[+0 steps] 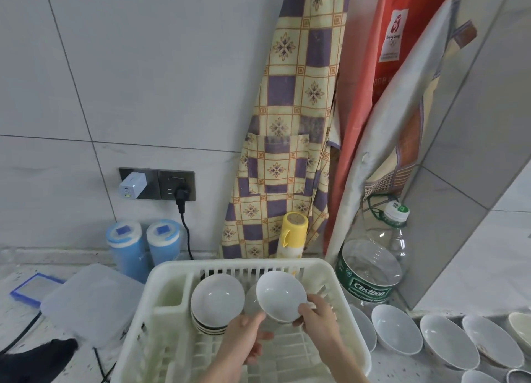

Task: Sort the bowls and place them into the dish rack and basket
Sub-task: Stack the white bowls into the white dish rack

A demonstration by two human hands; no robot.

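Both hands hold one white ceramic bowl (280, 295) tilted over the cream plastic dish rack (339, 290): the right hand (319, 315) pinches its rim, the left hand (244, 336) props its underside, likely to stand it beside the racked bowl stack (217, 303); more white bowls (396, 328) wait on the speckled surface (402, 368) to the right

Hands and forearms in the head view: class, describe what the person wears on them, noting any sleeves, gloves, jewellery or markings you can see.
Both the left hand and the right hand are bare, with no gloves. No ring, watch or bracelet shows on either. The forearms are uncovered as far as the bottom edge of the picture, so no sleeve is in view. No markings show on them.
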